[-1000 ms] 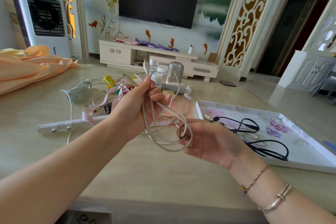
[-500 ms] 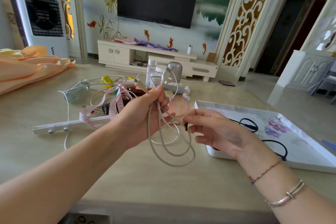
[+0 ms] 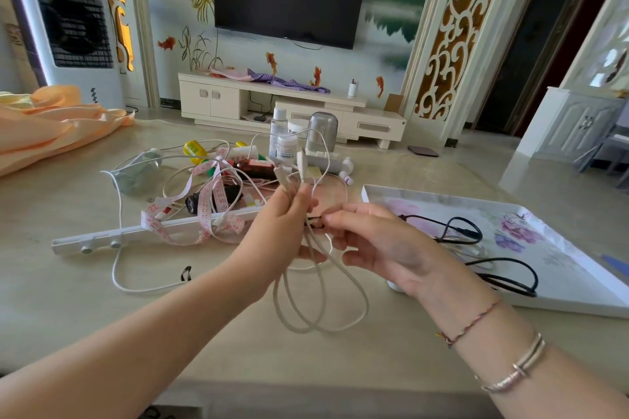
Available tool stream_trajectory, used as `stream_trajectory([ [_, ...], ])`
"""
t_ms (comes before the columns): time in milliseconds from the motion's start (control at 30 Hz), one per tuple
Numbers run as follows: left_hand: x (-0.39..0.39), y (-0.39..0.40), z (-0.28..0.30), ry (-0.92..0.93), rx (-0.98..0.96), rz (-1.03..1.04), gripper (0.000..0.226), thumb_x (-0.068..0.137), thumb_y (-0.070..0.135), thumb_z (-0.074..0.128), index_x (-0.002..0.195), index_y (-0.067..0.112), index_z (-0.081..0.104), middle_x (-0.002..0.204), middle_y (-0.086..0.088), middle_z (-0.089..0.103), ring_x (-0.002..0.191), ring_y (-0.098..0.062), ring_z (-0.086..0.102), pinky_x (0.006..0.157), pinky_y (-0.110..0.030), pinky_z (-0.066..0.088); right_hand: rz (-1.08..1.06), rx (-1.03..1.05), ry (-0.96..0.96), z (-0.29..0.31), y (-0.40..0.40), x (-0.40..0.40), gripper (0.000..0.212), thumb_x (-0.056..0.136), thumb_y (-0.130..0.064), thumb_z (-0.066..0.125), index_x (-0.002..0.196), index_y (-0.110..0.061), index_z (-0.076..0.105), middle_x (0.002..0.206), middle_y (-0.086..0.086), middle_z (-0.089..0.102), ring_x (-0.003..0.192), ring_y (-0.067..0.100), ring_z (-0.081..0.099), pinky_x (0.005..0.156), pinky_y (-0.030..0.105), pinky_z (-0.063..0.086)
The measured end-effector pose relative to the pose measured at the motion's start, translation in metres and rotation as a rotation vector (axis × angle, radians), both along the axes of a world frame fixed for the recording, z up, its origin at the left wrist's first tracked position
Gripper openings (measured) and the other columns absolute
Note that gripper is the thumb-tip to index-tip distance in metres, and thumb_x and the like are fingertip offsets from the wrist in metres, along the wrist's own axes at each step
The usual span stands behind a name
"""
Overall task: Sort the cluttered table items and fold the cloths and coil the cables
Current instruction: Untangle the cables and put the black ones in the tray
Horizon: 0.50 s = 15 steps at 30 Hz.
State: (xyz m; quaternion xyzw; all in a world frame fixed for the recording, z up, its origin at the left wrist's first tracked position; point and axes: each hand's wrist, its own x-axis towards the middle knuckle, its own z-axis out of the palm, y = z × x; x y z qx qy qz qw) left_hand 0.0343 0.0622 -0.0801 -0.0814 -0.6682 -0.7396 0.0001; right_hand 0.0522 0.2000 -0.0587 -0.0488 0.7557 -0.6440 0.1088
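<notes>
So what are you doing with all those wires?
A person is tidying a messy table. The left hand holds a bunch of white cable with its loops hanging down, and the right hand pinches a small black tie against the bunch. Two black cables already lie on the flowered tray. A pink measuring tape, bottles and more wires wait behind, and an orange cloth lies unfolded.

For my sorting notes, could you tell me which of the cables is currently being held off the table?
The white cable, looped and gripped by the left hand; the black cables lie in the tray.
</notes>
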Motion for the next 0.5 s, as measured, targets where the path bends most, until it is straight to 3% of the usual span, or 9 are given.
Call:
stream_trajectory([
  [100, 0.0, -0.002, 0.002, 0.232, -0.175, 0.088, 0.021, 0.1, 0.03, 0.041, 0.092, 0.014, 0.051, 0.084, -0.005, 0.06, 0.056, -0.013, 0.061, 0.04, -0.026, 0.047, 0.054, -0.074, -0.028, -0.004, -0.003, 0.002, 0.013, 0.093, -0.012, 0.056, 0.083, -0.019, 0.06, 0.072, -0.004, 0.053, 0.059, 0.006, 0.042, 0.058, 0.022, 0.029],
  [200, -0.005, -0.01, 0.004, 0.375, -0.3, 0.199, 0.022, 0.102, 0.025, 0.039, 0.083, 0.016, 0.046, 0.061, -0.01, 0.057, 0.037, -0.017, 0.051, 0.038, -0.024, 0.039, 0.075, -0.129, -0.011, -0.008, -0.006, 0.005, 0.017, 0.083, -0.015, 0.062, 0.07, -0.022, 0.054, 0.062, -0.006, 0.038, 0.057, 0.008, 0.036, 0.056, 0.025, 0.024],
  [333, -0.019, -0.021, 0.002, 0.485, -0.432, 0.326, 0.027, 0.099, 0.028, 0.044, 0.089, 0.005, 0.054, 0.056, -0.004, 0.049, 0.053, -0.022, 0.043, 0.052, -0.037, 0.038, -0.195, -0.127, 0.061, -0.011, -0.006, 0.001, 0.041, 0.082, -0.003, 0.056, 0.054, -0.024, 0.036, 0.052, -0.007, 0.025, 0.049, 0.011, 0.024, 0.051, 0.025, 0.019],
  [400, -0.017, -0.017, 0.0, 0.519, -0.453, 0.301, 0.029, 0.097, 0.03, 0.046, 0.084, 0.005, 0.052, 0.056, -0.001, 0.043, 0.054, -0.02, 0.037, 0.052, -0.036, 0.034, -0.295, -0.086, 0.094, -0.01, -0.003, -0.002, 0.039, 0.084, -0.002, 0.053, 0.056, -0.023, 0.034, 0.05, -0.005, 0.025, 0.045, 0.01, 0.021, 0.048, 0.025, 0.019],
  [500, -0.011, -0.013, 0.001, 0.542, -0.425, 0.251, 0.026, 0.097, 0.029, 0.048, 0.078, 0.012, 0.046, 0.053, -0.007, 0.046, 0.049, -0.016, 0.033, 0.049, -0.031, 0.032, -0.292, -0.284, -0.046, -0.008, 0.0, -0.003, 0.036, 0.083, -0.004, 0.05, 0.06, -0.023, 0.03, 0.056, -0.003, 0.02, 0.044, 0.012, 0.02, 0.047, 0.024, 0.015],
])
